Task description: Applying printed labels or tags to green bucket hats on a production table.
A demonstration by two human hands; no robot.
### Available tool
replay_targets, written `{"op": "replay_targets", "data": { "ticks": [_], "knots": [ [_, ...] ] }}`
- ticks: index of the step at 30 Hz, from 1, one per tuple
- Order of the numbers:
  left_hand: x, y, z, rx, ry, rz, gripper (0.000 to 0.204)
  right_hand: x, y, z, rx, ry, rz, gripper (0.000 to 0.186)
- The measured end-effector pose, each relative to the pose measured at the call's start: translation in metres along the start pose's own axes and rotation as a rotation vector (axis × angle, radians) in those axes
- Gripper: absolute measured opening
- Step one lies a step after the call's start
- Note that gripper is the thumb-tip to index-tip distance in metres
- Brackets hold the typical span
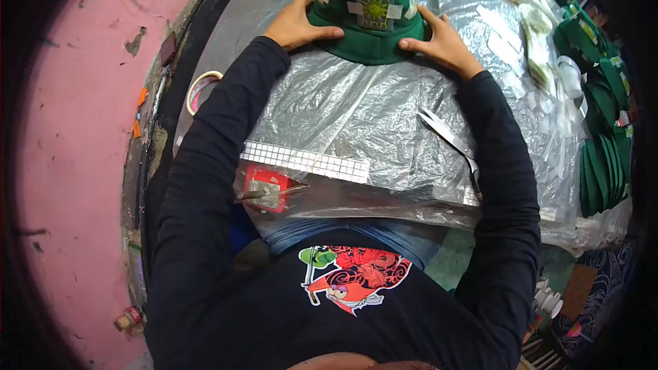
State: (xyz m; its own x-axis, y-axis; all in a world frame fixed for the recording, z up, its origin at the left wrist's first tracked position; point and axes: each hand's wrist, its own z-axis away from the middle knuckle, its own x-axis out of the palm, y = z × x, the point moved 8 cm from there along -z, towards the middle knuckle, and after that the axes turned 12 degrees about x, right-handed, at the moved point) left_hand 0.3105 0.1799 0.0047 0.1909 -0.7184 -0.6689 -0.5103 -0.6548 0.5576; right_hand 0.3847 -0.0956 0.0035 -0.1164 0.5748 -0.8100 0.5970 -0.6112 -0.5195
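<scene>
we judge the emblem [376,8] already set and taped on the front of the green hat [351,42], which our half-open left hand [296,25] and right hand [447,42] hold by its sides over the plastic sheet [363,99], though what is left we cannot tell.

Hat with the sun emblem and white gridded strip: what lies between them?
Nothing but wrinkled plastic sheet shows between the hat and the strip; the stretch is otherwise bare in the head view.

Long black sleeves [504,164], cartoon print [367,270], blue jeans [301,233]
</scene>
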Motion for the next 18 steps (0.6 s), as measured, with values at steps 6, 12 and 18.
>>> {"op": "replay_targets", "data": {
  "ticks": [6,12,18],
  "knots": [
    [0.008,-0.006,0.001,0.014,0.009,-0.061,0.148,0.001,0.004,0.002,-0.003,-0.004,0.016,0.098],
    [-0.001,-0.003,0.010,-0.030,-0.050,-0.084,0.134,-0.004,0.009,0.001,0.031,0.059,0.089,0.092],
    [-0.002,-0.008,0.013,-0.069,-0.117,-0.269,0.125,-0.003,0.011,-0.001,0.048,0.003,0.087,0.091]
  ]
}}
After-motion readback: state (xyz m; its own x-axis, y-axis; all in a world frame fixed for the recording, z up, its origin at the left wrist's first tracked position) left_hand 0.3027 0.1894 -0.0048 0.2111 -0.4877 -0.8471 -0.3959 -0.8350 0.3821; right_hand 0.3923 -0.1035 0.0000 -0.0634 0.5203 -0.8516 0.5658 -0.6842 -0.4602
